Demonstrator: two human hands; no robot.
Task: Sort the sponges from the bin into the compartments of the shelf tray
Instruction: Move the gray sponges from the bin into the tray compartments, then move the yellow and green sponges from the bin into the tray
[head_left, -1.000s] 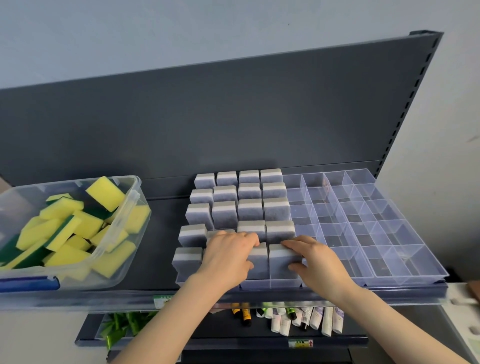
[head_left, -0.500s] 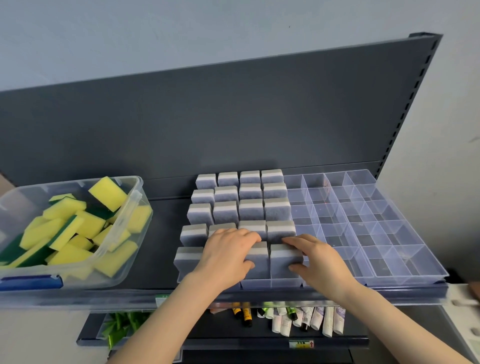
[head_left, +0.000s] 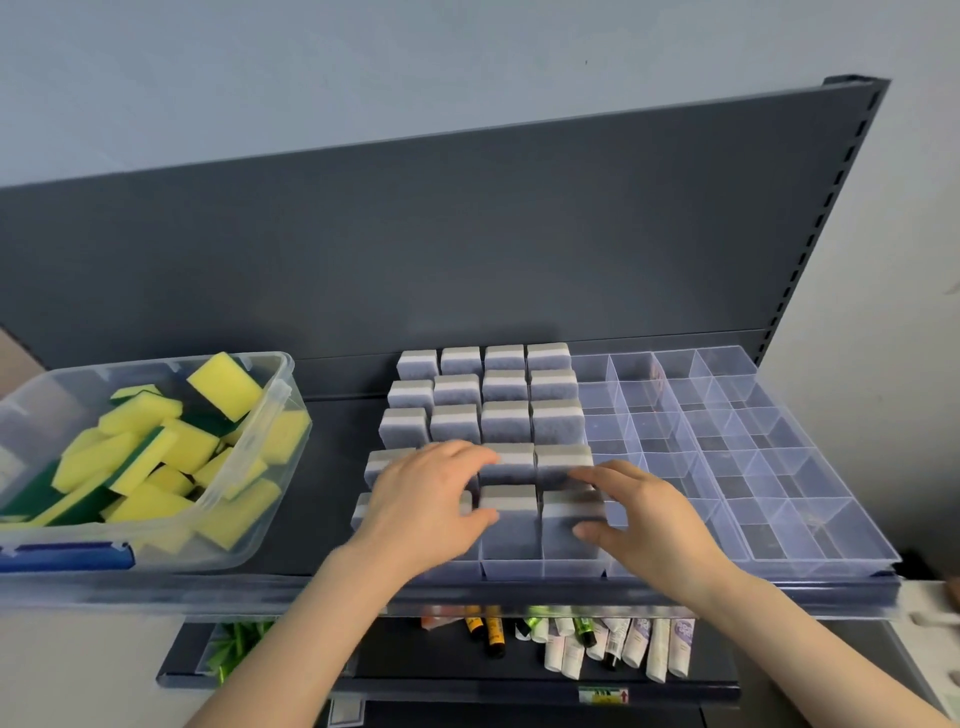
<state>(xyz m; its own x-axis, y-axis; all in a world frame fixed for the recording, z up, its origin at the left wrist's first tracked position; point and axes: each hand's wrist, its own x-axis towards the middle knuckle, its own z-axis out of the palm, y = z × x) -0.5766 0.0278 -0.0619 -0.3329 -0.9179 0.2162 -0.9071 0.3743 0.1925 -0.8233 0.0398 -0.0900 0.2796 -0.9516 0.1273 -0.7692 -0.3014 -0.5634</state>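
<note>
The left hand (head_left: 421, 504) and right hand (head_left: 644, 525) have drawn apart, baring a front grey sponge (head_left: 510, 525). Both are loosely spread, holding nothing

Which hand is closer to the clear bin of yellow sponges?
Left. The left hand is over the grey sponges at the left of the tray, nearer the bin; the right hand is farther right, at its middle.

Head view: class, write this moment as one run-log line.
left hand: open over front grey sponges | right hand: open beside them | shelf tray: right half unfilled | bin: yellow-green sponges
</note>
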